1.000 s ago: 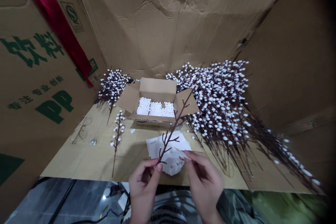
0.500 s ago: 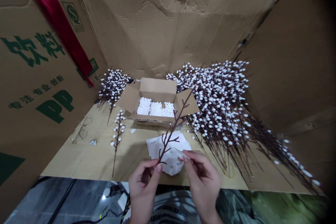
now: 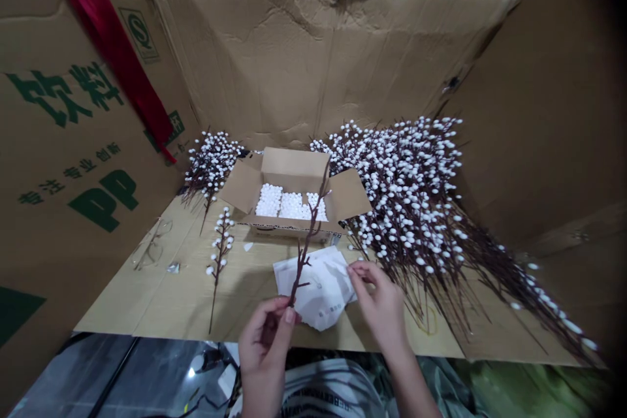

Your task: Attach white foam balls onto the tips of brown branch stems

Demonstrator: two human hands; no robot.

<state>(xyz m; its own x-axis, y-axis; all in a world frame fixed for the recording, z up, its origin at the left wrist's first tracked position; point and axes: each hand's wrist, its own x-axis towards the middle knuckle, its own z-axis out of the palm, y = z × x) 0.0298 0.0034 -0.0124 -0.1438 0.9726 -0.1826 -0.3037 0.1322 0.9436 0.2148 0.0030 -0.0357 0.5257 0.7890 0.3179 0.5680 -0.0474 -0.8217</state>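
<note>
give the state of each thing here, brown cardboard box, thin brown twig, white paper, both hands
brown cardboard box, flaps open, white foam balls inside
thin brown twig, held upright
white paper, crumpled, lying on cardboard sheet
left hand, gripping twig
right hand, fingertips at paper's edge, grip unclear

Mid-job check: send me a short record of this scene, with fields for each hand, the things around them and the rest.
left hand: the left hand grips the lower end of a bare brown branch, held upright.
right hand: the right hand has its fingers at the edge of a white packet.
things: open cardboard box of white balls beyond the branch.
rest: budded sprig on a cardboard sheet; heap of white-budded branches to the right.
</note>
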